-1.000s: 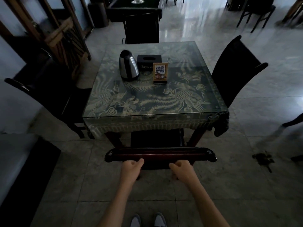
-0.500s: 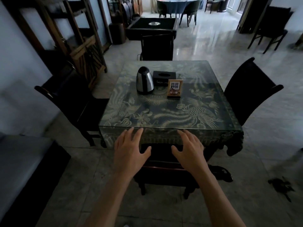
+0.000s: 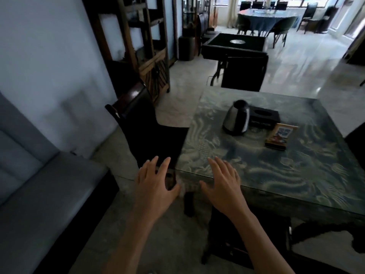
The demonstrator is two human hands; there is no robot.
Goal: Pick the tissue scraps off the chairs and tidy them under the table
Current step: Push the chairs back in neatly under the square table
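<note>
Both hands are out in front and both are empty. The left hand [image 3: 156, 182] is spread flat, palm down, fingers fanned wide, hanging just off the near corner of the tabletop [image 3: 276, 171] on its outer side, over the seat of the dark chair [image 3: 142, 127]. The right hand [image 3: 223, 180] is splayed the same way, its fingertips over the tabletop's near edge; whether they touch the glass, I cannot tell. Nothing is gripped in either one.

That dark chair stands at the tabletop's left side, seat toward it, its glossy back rail away from it. A second chair [image 3: 246, 234] is tucked in under the near edge, directly below the right forearm, only its dark frame showing. At the far side, another dark chair back [image 3: 243, 74] sits against the tabletop's edge.

On the tabletop, around the middle: a steel kettle [image 3: 237, 119], a black tissue box [image 3: 264, 116] just behind it, and a small standing card [image 3: 281, 136] near both, toward the near side. The picture is blurred here.

Tissue scraps? None can be made out on the visible chair seats, which are dark and smeared. Away from the tabletop's left side, past the dark chair, runs a grey bench [image 3: 39, 194] along the wall.
</note>
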